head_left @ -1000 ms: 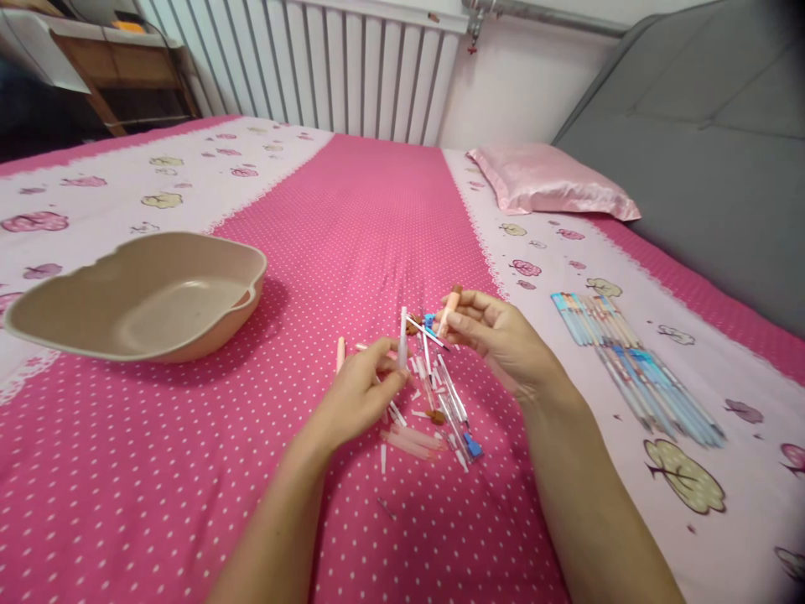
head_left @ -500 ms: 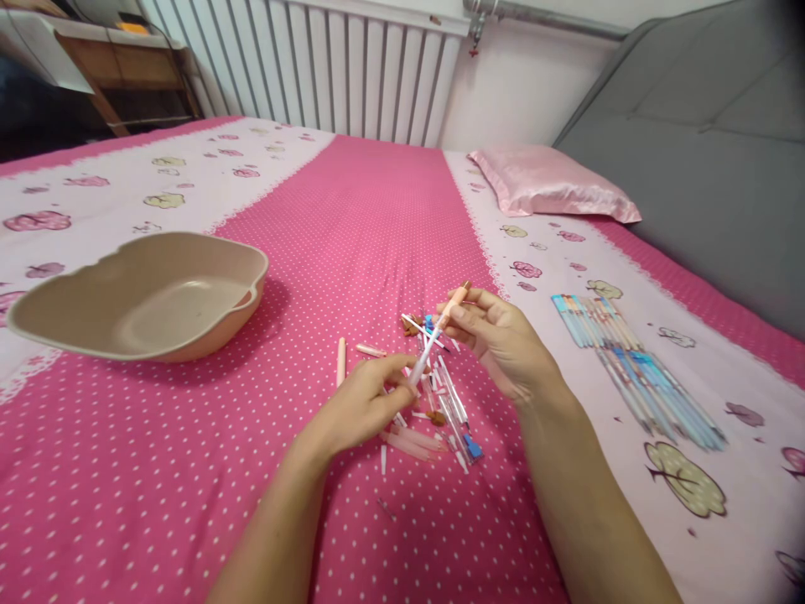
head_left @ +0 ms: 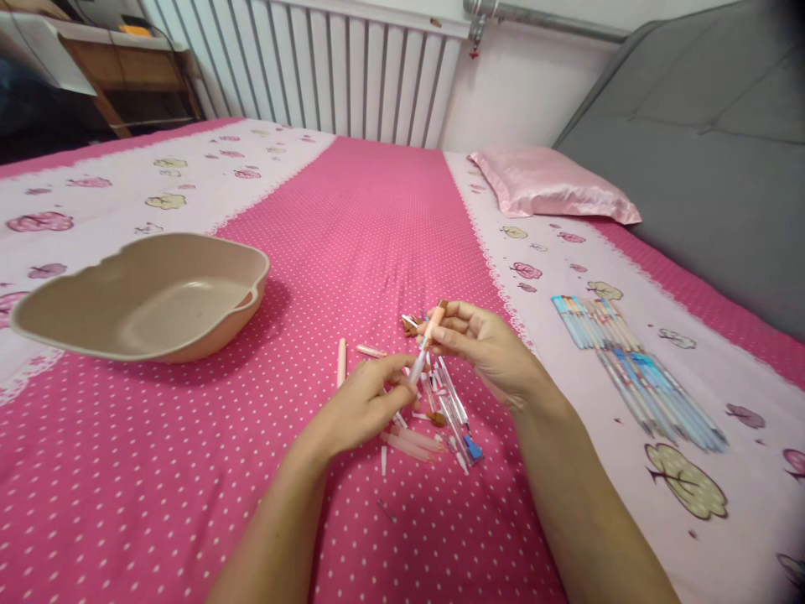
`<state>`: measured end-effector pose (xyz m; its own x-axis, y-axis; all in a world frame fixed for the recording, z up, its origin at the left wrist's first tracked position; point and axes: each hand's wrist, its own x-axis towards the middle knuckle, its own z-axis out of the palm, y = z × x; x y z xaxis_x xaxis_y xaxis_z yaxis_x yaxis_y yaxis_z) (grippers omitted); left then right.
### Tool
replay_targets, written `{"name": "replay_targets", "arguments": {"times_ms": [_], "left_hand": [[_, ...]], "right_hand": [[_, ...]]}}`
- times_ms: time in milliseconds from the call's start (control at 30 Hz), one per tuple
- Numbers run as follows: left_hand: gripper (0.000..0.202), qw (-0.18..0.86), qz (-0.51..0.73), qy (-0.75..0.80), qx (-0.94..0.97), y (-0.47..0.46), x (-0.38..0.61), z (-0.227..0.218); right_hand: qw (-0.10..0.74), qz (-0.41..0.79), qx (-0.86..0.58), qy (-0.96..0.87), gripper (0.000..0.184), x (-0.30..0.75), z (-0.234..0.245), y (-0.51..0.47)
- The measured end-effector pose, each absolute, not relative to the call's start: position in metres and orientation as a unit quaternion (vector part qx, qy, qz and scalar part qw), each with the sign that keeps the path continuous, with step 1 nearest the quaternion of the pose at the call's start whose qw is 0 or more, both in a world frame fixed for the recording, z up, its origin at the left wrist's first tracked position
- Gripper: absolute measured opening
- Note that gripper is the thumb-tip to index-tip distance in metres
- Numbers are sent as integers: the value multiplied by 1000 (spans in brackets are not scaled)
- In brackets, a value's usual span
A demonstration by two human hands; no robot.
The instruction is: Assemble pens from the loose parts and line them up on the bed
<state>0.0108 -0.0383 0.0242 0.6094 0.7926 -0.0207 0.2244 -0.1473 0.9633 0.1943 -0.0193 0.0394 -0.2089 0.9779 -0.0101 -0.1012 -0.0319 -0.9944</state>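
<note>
My left hand point(head_left: 374, 398) pinches a translucent whitish pen barrel point(head_left: 416, 367), tilted up to the right. In my right hand point(head_left: 481, 340) is an orange pen barrel point(head_left: 433, 322) with a brown end, gripped between thumb and fingers. A thin white shaft joins the two parts in one line; how deep it sits in either is unclear. Under my hands lies a loose pile of pen parts: clear refills point(head_left: 453, 394), pinkish translucent barrels point(head_left: 412, 442), a blue piece point(head_left: 472, 447) and brown pieces point(head_left: 435, 418). Peach-coloured barrels point(head_left: 341, 361) rest left of the pile.
A beige basin point(head_left: 189, 323) stands on the pink dotted bedspread point(head_left: 302, 226) at left. Two groups of pens point(head_left: 660, 398) lie in rows at right. Farther back are a pink pillow point(head_left: 553, 183), a grey headboard point(head_left: 698, 134) and a white radiator point(head_left: 327, 75).
My right hand has moved down and left with the orange barrel, closer to my left hand. Less of the white shaft between the two parts shows now. My left hand stays put.
</note>
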Motion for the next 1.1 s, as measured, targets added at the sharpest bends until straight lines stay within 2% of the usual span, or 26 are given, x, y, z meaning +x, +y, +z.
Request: {"name": "replay_targets", "arguments": {"times_ms": [433,700,833,1100], "left_hand": [[14,550,267,345,712,-39,9,22],[12,548,269,338,716,-39,9,24],[12,540,275,335,721,-39,9,25],[12,528,265,356,724,-39,9,23]], "right_hand": [[435,603,-411,-527,19,195,40,-22],[431,582,-443,-529,28,190,45,-21],[428,567,-450,-541,26,188,46,-22],[481,541,-455,-519,32,190,44,-20]]}}
